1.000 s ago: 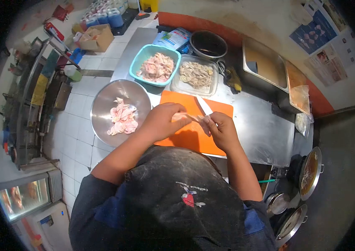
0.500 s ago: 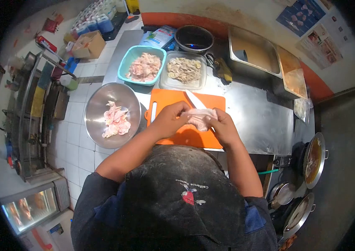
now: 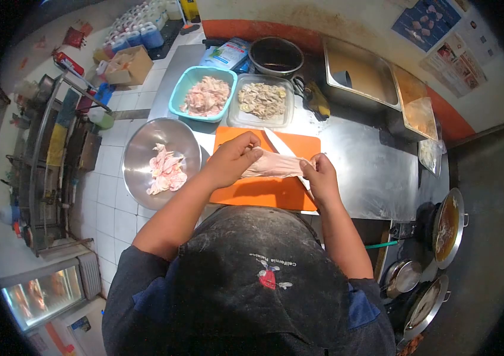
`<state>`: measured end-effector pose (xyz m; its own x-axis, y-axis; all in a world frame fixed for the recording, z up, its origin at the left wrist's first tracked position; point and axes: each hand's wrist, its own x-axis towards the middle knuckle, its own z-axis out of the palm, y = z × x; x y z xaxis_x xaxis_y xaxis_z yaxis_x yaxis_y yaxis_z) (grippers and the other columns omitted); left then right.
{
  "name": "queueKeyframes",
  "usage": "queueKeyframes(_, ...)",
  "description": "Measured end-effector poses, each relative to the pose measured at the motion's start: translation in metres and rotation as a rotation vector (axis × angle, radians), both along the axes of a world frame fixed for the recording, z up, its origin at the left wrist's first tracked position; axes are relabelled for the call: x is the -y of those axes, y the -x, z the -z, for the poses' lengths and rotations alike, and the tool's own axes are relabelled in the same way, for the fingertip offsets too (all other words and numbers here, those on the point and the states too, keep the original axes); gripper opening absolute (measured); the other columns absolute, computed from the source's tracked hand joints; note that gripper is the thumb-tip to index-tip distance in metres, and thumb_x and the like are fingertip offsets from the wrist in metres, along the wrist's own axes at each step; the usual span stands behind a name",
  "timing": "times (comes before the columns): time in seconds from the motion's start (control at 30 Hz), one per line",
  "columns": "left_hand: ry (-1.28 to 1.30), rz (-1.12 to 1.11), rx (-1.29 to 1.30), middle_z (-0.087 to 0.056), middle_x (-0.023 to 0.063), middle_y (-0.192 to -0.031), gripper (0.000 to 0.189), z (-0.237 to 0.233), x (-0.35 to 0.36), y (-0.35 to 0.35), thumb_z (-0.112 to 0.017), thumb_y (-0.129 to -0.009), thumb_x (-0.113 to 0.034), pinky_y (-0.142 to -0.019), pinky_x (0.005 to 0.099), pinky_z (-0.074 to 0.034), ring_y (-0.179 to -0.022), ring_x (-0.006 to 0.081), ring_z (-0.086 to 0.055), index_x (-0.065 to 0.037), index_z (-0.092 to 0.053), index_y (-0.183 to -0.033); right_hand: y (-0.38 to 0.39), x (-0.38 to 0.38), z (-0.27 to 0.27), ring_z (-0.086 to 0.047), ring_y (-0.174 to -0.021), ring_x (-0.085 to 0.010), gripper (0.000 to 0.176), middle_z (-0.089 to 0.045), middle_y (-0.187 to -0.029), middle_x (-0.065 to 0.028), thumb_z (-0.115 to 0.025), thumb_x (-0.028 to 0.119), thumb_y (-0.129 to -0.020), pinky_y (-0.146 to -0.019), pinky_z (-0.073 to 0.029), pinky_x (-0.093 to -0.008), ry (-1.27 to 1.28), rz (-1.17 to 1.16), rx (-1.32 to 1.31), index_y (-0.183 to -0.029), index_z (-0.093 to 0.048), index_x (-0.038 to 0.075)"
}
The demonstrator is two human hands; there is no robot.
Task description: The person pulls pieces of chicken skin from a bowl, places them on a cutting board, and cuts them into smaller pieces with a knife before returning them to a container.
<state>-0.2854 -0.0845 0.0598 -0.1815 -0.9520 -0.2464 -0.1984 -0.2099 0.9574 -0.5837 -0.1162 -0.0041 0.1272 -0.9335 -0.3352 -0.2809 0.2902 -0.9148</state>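
A pale pink piece of raw chicken skin is stretched between my two hands, above the orange cutting board. My left hand pinches its left end, and my right hand grips its right end between thumb and fingers. Under the skin, a white-bladed knife lies slantwise on the board, its lower part hidden by the skin and my right hand. To the left, a steel bowl holds several pink-white raw pieces.
Behind the board stand a turquoise basin of raw pieces and a clear tub of greyish pieces. A black pot and steel food pans line the wall. Woks sit at the right.
My hands have moved apart, drawing the bunched skin out into a longer, flatter strip. My left hand has shifted left and my right hand slightly right.
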Motion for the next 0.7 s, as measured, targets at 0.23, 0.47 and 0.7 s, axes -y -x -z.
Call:
queueKeyframes(0.23,0.422,0.433,0.276,-0.075,0.0095,-0.098,0.033,-0.027,0.019,0.010,-0.082,-0.096,-0.017,-0.080,0.0377,-0.057,-0.092,0.0215,-0.074,-0.007,-0.063,-0.120,-0.043,-0.011,-0.047,-0.071,-0.117,-0.0328,0.048,-0.073,-0.126,-0.0180,-0.086,0.011,-0.087,-0.108,-0.053,-0.0434,0.568,-0.379,0.071,-0.130,-0.066,0.000)
queueKeyframes(0.47,0.342,0.499,0.691,-0.078,0.0141,-0.099,0.025,-0.050,0.014,-0.015,-0.080,-0.094,-0.022,-0.082,0.0432,-0.058,-0.090,0.0329,-0.075,-0.008,-0.074,-0.114,-0.036,-0.001,-0.062,-0.072,-0.089,-0.0167,0.011,-0.076,-0.098,-0.0081,-0.076,0.006,-0.100,-0.087,-0.057,-0.0352,0.201,-0.583,0.101,-0.107,-0.070,0.000)
queueKeyframes(0.7,0.287,0.231,-0.005,-0.072,0.0076,-0.102,0.020,0.013,0.004,-0.022,-0.068,-0.109,-0.024,-0.091,0.0356,-0.057,-0.100,0.0157,-0.070,-0.004,-0.070,-0.112,-0.011,-0.002,-0.040,-0.068,-0.087,-0.0115,0.006,-0.074,-0.097,-0.0004,-0.075,0.006,-0.104,-0.080,-0.057,-0.0291,-0.015,-0.604,0.195,-0.105,-0.069,0.004)
